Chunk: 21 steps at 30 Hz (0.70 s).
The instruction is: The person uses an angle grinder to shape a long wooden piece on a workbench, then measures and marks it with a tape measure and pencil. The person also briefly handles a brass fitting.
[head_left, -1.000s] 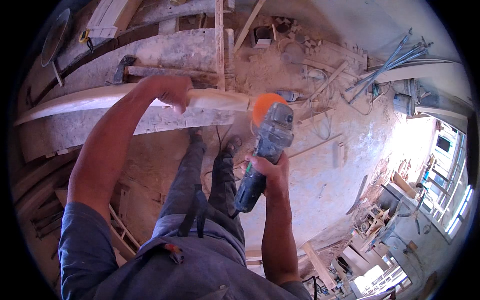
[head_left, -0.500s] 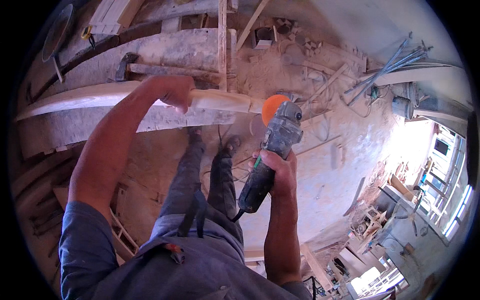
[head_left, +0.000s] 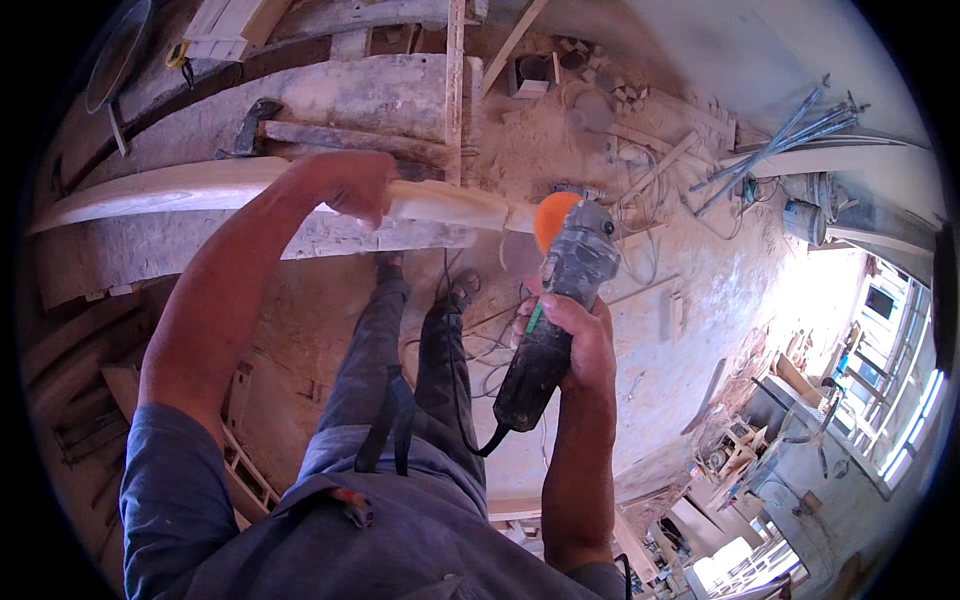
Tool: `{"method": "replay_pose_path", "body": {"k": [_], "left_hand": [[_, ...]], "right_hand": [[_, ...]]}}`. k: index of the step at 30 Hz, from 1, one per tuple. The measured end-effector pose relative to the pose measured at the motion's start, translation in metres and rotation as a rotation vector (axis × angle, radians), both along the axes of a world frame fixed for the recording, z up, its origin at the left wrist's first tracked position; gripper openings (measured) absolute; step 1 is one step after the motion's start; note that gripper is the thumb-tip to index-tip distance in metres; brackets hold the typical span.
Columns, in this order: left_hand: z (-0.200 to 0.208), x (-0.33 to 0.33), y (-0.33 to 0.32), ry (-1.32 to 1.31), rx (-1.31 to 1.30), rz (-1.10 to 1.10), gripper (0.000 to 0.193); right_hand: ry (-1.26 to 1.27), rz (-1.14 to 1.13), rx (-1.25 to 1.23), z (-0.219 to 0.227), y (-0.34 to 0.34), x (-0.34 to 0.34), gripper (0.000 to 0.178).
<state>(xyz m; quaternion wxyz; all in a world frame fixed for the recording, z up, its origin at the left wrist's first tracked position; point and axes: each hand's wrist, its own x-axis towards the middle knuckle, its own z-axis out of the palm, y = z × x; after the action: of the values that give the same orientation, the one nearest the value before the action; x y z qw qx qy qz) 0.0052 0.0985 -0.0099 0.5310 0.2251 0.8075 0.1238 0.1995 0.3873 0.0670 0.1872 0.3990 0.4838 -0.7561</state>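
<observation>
My right hand (head_left: 575,335) is wrapped round the body of a dusty black and grey angle grinder (head_left: 545,350), with a green strip by my thumb. An orange disc (head_left: 557,220) on its head is at the right end of a long, pale, shaped piece of wood (head_left: 445,203); whether they touch, I cannot tell. My left hand (head_left: 362,187) is closed over that wood left of the disc, its fingers curled underneath. The wood lies along a worn workbench (head_left: 345,235) and sticks out past its right end. A black cord hangs from the grinder's lower end.
A hammer (head_left: 262,128) lies on the bench behind the wood. A yellow tape measure (head_left: 178,55) and stacked boards (head_left: 225,28) are at the back left. Offcuts, cables and sawdust cover the floor on the right, with metal rods (head_left: 785,140) against the wall.
The grinder in my right hand has shifted slightly right, and its cord now hangs in a visible loop. My left hand keeps its grip on the wood.
</observation>
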Motion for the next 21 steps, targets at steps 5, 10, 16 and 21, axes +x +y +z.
{"method": "replay_pose_path", "body": {"k": [5, 10, 16, 21], "left_hand": [[-0.006, 0.006, -0.004, 0.055, 0.002, 0.004, 0.038], [0.003, 0.009, -0.001, 0.042, -0.011, 0.055, 0.038], [-0.003, 0.012, -0.002, 0.084, 0.008, 0.012, 0.038], [-0.017, 0.022, -0.009, 0.14, 0.018, 0.023, 0.032]], "right_hand": [[-0.026, 0.093, 0.057, 0.016, -0.02, -0.011, 0.047], [-0.036, 0.04, -0.007, 0.016, -0.008, -0.01, 0.05], [-0.024, 0.135, 0.073, 0.02, -0.015, -0.01, 0.051], [-0.04, 0.103, 0.022, 0.021, -0.015, -0.015, 0.052]]}}
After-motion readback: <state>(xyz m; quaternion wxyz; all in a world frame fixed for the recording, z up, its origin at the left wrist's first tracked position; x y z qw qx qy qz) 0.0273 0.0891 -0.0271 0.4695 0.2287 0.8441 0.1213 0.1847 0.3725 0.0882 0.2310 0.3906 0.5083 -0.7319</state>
